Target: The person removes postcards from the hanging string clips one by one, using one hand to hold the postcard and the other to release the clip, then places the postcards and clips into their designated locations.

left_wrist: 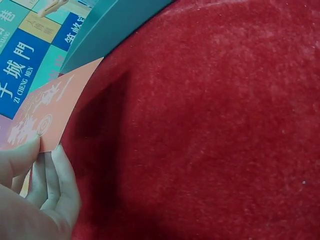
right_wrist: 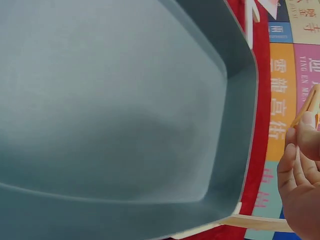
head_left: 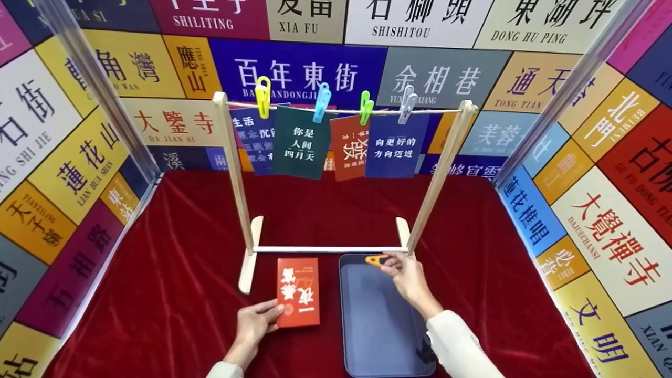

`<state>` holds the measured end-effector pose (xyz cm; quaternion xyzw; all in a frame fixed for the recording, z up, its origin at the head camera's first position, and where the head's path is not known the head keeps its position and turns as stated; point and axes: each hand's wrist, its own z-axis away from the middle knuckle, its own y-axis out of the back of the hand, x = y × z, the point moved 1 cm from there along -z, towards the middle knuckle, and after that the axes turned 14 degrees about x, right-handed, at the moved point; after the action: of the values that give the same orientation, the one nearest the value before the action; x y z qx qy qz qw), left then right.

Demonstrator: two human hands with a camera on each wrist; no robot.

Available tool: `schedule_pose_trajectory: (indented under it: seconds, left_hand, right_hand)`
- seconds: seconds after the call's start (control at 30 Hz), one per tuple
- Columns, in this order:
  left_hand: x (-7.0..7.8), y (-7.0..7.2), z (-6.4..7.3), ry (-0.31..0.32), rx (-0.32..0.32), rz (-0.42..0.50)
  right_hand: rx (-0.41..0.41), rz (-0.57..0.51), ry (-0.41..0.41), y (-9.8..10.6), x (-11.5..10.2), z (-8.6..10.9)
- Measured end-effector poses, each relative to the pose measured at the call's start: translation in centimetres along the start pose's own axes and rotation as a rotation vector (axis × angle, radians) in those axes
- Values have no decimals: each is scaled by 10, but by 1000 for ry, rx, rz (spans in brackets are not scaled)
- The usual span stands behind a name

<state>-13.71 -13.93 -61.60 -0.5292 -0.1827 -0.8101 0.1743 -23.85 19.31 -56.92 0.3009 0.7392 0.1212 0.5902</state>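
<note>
My left hand (head_left: pixel 253 324) pinches the lower left edge of a red card (head_left: pixel 298 291) with white characters, thumb on top and fingers beneath. In the left wrist view the card (left_wrist: pixel 50 107) tilts up above the red cloth. My right hand (head_left: pixel 407 278) pinches an orange clothespin (head_left: pixel 376 260) over the far end of a grey tray (head_left: pixel 386 325). The right wrist view shows the clothespin (right_wrist: pixel 306 106) between thumb and fingertips. Beyond both hands, cards hang from a string on a wooden rack, among them a green card (head_left: pixel 299 144) and a blue card (head_left: pixel 397 147).
The wooden rack (head_left: pixel 239 184) stands on red cloth (head_left: pixel 173 294), its low crossbar (head_left: pixel 331 250) just beyond the card and tray. A yellow clothespin (head_left: pixel 263 97), a blue clothespin (head_left: pixel 322 102), a green clothespin (head_left: pixel 366 107) and a grey clothespin (head_left: pixel 407 105) grip the string. Printed panels surround the cloth.
</note>
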Motion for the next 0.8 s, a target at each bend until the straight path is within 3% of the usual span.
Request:
schedule_pose_trajectory:
  seconds: [0.37, 0.63, 0.8]
  left_hand:
    - [-14, 0, -3, -12, 11, -44]
    - [-15, -5, -1, -8, 0, -55]
    - [-15, -9, 0, -44, 22, -98]
  right_hand:
    - [-60, 43, -21, -11, 19, 5]
    - [-73, 64, -5, -19, 24, 2]
    - [-75, 112, 7, -22, 26, 4]
